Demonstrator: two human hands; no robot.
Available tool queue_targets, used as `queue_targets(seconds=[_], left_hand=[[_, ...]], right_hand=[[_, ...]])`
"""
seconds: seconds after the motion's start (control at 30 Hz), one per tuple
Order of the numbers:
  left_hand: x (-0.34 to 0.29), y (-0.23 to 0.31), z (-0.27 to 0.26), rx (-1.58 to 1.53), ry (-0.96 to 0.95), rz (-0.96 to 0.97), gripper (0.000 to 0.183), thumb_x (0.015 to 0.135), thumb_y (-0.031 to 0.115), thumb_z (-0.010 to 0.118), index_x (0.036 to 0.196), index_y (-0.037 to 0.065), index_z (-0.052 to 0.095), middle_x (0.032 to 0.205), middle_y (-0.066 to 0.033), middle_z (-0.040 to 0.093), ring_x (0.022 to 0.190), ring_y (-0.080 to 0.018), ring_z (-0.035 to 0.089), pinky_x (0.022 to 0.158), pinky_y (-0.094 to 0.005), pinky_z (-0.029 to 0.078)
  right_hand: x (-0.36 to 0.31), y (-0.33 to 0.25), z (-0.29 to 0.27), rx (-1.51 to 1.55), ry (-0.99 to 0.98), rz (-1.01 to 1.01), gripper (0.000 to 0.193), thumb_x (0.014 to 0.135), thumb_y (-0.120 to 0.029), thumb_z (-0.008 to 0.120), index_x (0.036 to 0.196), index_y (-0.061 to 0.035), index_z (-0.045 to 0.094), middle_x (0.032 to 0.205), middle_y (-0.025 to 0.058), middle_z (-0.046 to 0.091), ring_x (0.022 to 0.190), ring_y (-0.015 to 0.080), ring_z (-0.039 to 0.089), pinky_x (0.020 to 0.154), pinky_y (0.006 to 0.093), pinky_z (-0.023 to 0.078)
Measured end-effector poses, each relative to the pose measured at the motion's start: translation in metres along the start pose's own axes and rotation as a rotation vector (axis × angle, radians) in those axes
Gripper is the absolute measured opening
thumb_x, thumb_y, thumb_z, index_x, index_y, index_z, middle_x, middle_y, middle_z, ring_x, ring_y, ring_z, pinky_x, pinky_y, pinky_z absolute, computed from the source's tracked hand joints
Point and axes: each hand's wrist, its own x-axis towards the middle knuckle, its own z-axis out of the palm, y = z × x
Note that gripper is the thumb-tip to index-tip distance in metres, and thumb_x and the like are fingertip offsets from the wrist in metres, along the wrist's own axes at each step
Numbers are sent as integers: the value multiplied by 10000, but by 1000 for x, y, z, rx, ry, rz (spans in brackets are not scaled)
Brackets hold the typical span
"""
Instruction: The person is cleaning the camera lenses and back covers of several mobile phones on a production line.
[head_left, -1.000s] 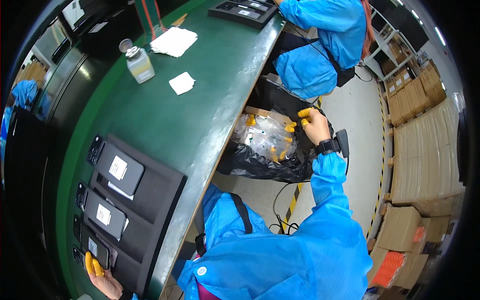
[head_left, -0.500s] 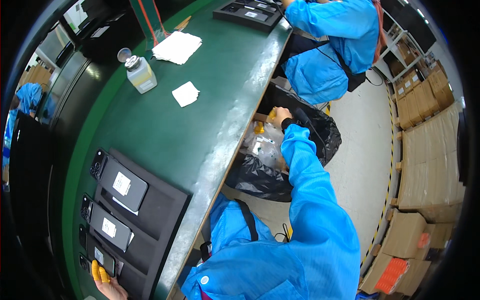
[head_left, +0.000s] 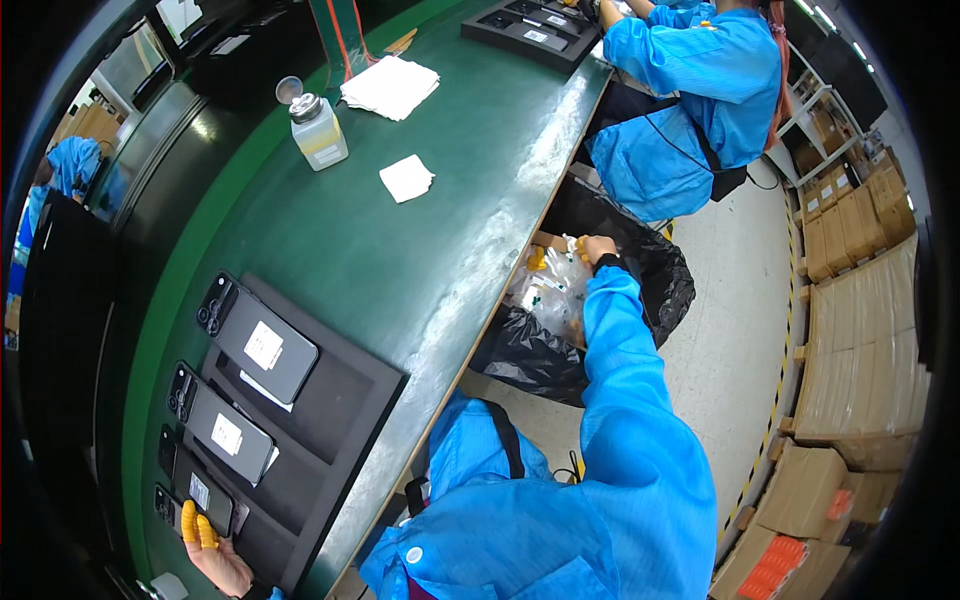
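Note:
My left hand [head_left: 217, 562], with yellow finger cots on two fingers, is closed around a dark phone [head_left: 166, 504] at the lower left. The camera end shows past my fingers; the hand covers most of its body, and my thumb is hidden. Beside it are a labelled phone [head_left: 203, 492], another one [head_left: 226, 428], and a third [head_left: 264, 338] in a black foam tray [head_left: 352, 385]. My right hand [head_left: 598, 248] reaches over a black-bagged bin [head_left: 530, 352], fingers closed by clear plastic scraps [head_left: 560, 295]. What it grips, if anything, I cannot make out.
A pump bottle [head_left: 318, 137], a stack of white wipes [head_left: 392, 88] and a single wipe [head_left: 407, 179] lie on the green bench [head_left: 370, 270]. A co-worker in blue [head_left: 690, 60] sits ahead by another phone tray [head_left: 480, 27]. Cartons [head_left: 860, 330] line the right.
The view has shifted, so the bench and bin sit further right. My right hand stays over the bin, its fingers now closer to the scraps. My left hand stays at the phone.

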Motion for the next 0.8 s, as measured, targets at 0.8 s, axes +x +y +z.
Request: queue_targets(seconds=[0.8], left_hand=[[-21,15,28,-70,-1,-57,406,1001,-17,442,1398,-18,528,1310,-105,627,1107,-130,659,822,-186,596]], right_hand=[[-126,-27,-142,1006,217,-327,99,964,-83,585,1021,-47,658,933,50,673,827,143,645,728,288,526]])
